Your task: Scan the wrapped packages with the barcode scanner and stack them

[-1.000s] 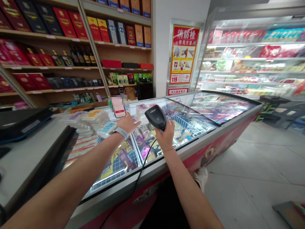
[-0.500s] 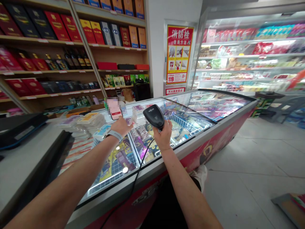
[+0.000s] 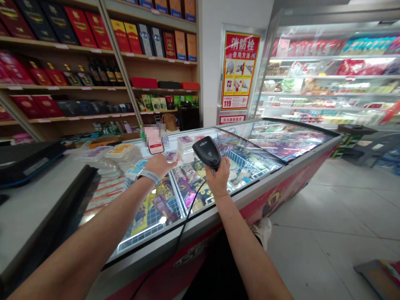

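My left hand (image 3: 158,166), with a pale watch strap at the wrist, reaches over the freezer glass with its thumb stretched out to the right. Its other fingers point away and are mostly hidden. Just beyond it is a phone (image 3: 156,147) with a red button on its pale screen, the upper part blurred out. Whether the fingertips touch the phone cannot be seen. My right hand (image 3: 219,177) is wrapped round the handle of a black barcode scanner (image 3: 206,151), its broad head above the glass. The scanner's black cable (image 3: 184,225) runs down over the freezer's near edge.
The chest freezer (image 3: 300,168) holds packaged food in wire baskets. Clear plastic boxes (image 3: 123,152) are stacked at left, beside a counter with a black device (image 3: 29,160). Shelves of boxed bottles stand behind, a lit display fridge (image 3: 325,77) at right. Tiled floor (image 3: 331,216) lies beside the freezer.
The view has shifted slightly, moving the scene a little to the right. My left hand sits slightly lower against the phone, uncovering its bottom edge. The scanner stays in my right hand.
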`<state>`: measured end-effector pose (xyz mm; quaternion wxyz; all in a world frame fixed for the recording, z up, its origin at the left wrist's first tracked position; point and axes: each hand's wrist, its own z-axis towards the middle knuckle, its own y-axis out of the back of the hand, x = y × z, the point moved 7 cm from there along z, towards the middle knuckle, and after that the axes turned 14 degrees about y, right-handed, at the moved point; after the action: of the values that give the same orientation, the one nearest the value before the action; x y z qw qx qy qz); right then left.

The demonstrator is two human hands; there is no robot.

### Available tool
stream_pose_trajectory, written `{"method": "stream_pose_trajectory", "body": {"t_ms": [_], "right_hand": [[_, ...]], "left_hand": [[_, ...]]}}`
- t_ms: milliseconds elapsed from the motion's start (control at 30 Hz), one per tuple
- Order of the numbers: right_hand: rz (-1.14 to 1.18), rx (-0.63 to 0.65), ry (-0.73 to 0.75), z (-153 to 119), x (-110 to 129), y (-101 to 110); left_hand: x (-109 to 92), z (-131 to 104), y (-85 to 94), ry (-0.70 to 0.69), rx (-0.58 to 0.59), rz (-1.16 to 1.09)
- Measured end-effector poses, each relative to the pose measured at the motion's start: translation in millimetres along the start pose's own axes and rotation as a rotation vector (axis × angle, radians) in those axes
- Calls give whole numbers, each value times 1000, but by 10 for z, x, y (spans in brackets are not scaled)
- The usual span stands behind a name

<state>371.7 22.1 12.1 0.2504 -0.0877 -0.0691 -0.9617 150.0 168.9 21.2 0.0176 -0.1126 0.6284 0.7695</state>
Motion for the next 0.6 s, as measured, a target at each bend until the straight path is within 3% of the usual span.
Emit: {"method": "stream_pose_trajectory", "body": {"t_ms": [200,333,500,600], "right_hand": [[4,-24,30,22,33,33],[24,7,100,37,109,15],[98,158,248,35,304,-93],[137,250,313,26,419,-152]], "left_hand": [[235,-388,307,-107,-150,-55],[523,-617,507,-239,-374,-168],[879,-718,518,-222,-494,-256],[977,-726,494,-190,-528,-259]]}}
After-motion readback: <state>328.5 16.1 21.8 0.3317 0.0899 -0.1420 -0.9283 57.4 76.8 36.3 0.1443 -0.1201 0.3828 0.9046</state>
